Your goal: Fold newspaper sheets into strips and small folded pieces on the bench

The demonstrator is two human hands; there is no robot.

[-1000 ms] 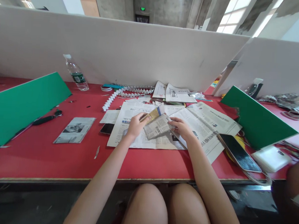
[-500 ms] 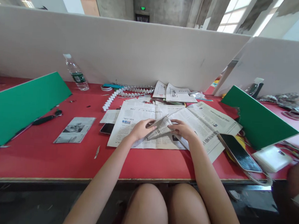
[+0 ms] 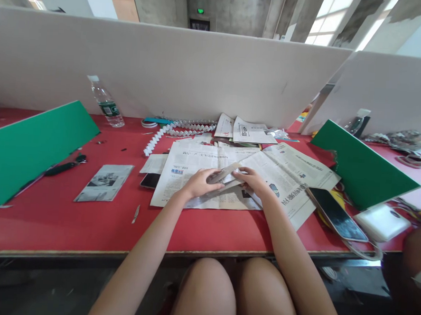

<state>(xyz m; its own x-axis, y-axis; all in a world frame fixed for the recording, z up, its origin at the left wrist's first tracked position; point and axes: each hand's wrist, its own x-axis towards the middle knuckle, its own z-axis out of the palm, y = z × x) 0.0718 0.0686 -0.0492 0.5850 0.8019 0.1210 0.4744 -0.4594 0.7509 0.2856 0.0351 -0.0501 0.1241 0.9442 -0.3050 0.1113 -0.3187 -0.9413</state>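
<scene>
Between my two hands is a small folded piece of newspaper, held a little above spread newspaper sheets. My left hand grips its left end, thumb on the near side and fingers on the far side. At the other end, my right hand pinches it, with some fingertips hidden by the paper. The folded piece looks parted in the middle, showing a pale inside. Below lies a flat newspaper sheet, and a second newspaper sheet overlaps at the right.
Left on the red table lies a folded newspaper packet. A phone and white power bank sit right. Green boards flank both sides. A water bottle and zigzag paper chain stand near the white partition.
The folded newspaper piece has turned in my hands and its layers have spread apart, exposing the pale inside. Both hands stay in nearly the same place.
</scene>
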